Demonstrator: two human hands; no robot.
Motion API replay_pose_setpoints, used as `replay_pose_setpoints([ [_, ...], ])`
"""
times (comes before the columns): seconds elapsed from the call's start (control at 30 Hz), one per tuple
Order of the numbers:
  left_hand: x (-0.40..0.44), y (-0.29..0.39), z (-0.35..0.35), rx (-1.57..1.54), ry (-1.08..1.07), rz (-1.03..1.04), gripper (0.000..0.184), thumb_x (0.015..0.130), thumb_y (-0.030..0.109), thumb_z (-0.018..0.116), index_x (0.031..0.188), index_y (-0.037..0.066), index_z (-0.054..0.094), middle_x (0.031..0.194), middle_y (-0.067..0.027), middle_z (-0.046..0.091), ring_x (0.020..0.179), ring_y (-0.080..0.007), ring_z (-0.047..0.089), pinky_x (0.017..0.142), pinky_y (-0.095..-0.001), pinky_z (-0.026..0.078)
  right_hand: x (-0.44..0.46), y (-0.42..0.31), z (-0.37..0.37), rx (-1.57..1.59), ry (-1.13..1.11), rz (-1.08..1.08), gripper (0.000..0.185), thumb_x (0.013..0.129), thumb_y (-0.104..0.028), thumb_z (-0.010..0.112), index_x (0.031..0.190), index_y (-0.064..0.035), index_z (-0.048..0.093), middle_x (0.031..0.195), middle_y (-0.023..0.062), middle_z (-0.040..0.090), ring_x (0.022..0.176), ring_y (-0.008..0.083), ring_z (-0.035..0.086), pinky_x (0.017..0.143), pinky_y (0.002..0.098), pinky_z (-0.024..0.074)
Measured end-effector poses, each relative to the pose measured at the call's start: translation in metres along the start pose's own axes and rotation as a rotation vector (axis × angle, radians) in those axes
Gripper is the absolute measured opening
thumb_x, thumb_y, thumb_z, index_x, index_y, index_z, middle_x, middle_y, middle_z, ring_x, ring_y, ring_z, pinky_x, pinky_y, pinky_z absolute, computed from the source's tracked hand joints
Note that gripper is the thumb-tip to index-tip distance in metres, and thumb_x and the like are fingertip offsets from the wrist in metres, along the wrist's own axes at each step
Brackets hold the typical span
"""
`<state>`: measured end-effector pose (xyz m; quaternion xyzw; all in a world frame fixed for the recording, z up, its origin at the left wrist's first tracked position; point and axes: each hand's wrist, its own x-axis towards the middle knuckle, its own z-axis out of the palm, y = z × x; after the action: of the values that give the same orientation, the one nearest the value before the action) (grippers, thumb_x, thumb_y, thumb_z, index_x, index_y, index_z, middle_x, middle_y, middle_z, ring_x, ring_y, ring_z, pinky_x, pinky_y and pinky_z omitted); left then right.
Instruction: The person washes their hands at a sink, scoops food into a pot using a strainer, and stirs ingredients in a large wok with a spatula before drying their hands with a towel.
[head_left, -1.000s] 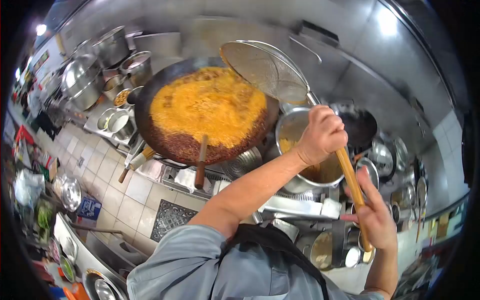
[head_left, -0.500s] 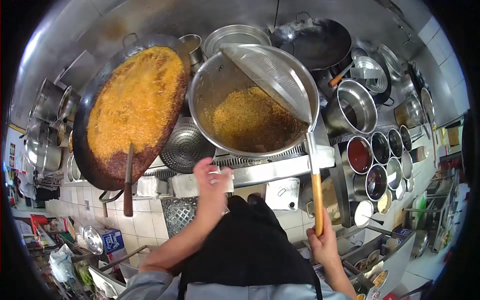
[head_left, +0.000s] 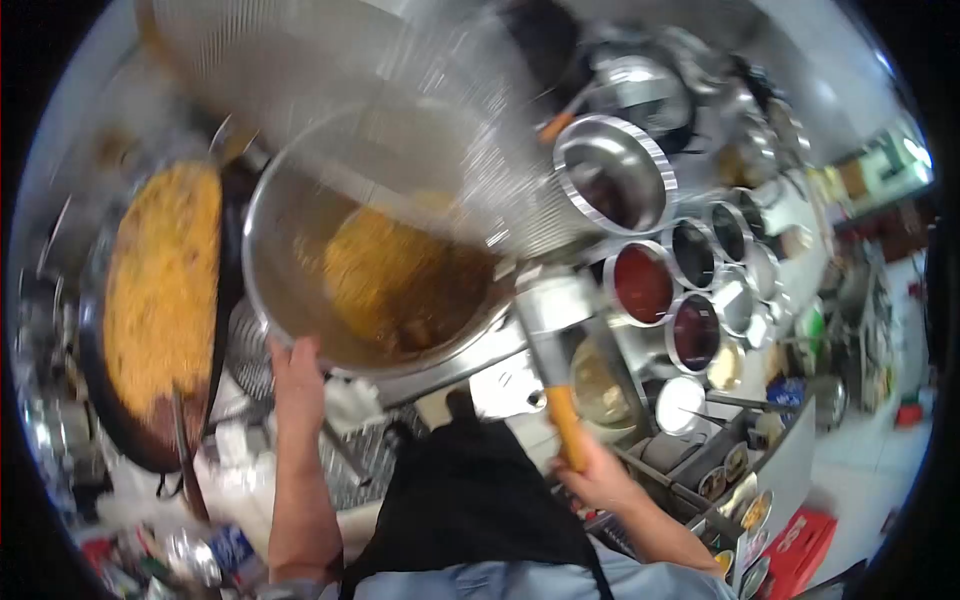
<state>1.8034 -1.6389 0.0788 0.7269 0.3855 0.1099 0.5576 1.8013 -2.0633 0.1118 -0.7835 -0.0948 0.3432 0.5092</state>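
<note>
My right hand (head_left: 600, 475) is wrapped round the wooden handle of a large mesh strainer (head_left: 440, 180). The strainer's mesh is lifted over a big steel pot (head_left: 258, 290) and smeared by motion. Inside the pot, yellow-orange bits lie in brown liquid. At the pot's near left rim, my left hand (head_left: 298, 385) grips the edge with its fingers. Left of the pot, a black wok (head_left: 95, 385) holds a broad orange, foamy mass, and a wooden-handled tool (head_left: 187, 450) leans in its near end.
To the right stand an open steel pot (head_left: 650, 165) and several round containers, one with red sauce (head_left: 642, 285). A perforated ladle (head_left: 250, 350) lies between wok and pot. Further right is a counter with ingredient bins (head_left: 735, 460). A red box (head_left: 805, 550) is on the floor.
My left hand has moved from in front of the stove to the pot's rim. The strainer has risen and tilted up off the pot in my right hand. The view has turned right.
</note>
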Motion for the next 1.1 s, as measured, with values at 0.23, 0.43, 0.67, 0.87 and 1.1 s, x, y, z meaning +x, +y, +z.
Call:
replay_pose_setpoints([
  [0.23, 0.008, 0.024, 0.008, 0.294, 0.032, 0.301, 0.056, 0.092, 0.022, 0.054, 0.139, -0.009, 0.045, 0.133, -0.0274, 0.049, 0.132, -0.0418, 0.042, 0.115, -0.0432, 0.030, 0.018, 0.005, 0.003, -0.058, 0.239, -0.389, 0.062, 0.096, -0.010, 0.067, 0.151, -0.0136, 0.039, 0.083, 0.0063, 0.058, 0.065, 0.0186, 0.056, 0.061, 0.0330, 0.0468],
  [0.43, 0.026, 0.053, 0.004, 0.433, 0.033, 0.366, 0.058, 0.100, 0.031, 0.052, 0.139, -0.011, 0.047, 0.139, -0.0328, 0.046, 0.134, -0.0448, 0.041, 0.115, -0.0471, 0.031, 0.001, -0.059, -0.040, 1.067, 0.013, -0.047, 0.060, 0.098, -0.007, 0.061, 0.152, -0.0207, 0.040, 0.063, -0.0044, 0.036, 0.042, 0.0066, 0.034, 0.037, 0.0264, 0.0323],
  [0.67, -0.035, 0.020, -0.013, 0.372, 0.132, 0.488, 0.054, 0.105, 0.035, 0.057, 0.140, -0.006, 0.053, 0.128, -0.0234, 0.057, 0.118, -0.0333, 0.056, 0.104, -0.0415, 0.044, 0.050, 0.003, -0.042, 1.698, -0.294, -0.088, 0.049, 0.105, -0.020, 0.054, 0.153, -0.0230, 0.044, 0.073, -0.0037, 0.039, 0.051, 0.0036, 0.037, 0.041, 0.0205, 0.0337],
  [0.87, -0.136, -0.087, -0.086, 0.150, -0.110, 0.154, 0.035, 0.102, 0.027, 0.064, 0.126, 0.002, 0.064, 0.105, -0.0096, 0.065, 0.087, -0.0166, 0.062, 0.080, -0.0316, 0.052, 0.039, -0.004, -0.045, 0.623, 0.349, -0.089, 0.053, 0.103, -0.027, 0.061, 0.151, -0.0115, 0.044, 0.111, 0.0083, 0.061, 0.094, 0.0182, 0.062, 0.077, 0.0371, 0.0572],
  [1.1, -0.190, -0.213, -0.196, 0.116, 0.092, -0.004, 0.030, 0.098, 0.025, 0.067, 0.117, 0.001, 0.068, 0.095, -0.0126, 0.071, 0.083, -0.0199, 0.065, 0.077, -0.0338, 0.053, -0.015, -0.188, 0.111, -0.421, 0.031, -0.860, 0.066, 0.087, -0.015, 0.078, 0.147, -0.0065, 0.052, 0.132, 0.0114, 0.055, 0.110, 0.0237, 0.058, 0.092, 0.0354, 0.0521],
])
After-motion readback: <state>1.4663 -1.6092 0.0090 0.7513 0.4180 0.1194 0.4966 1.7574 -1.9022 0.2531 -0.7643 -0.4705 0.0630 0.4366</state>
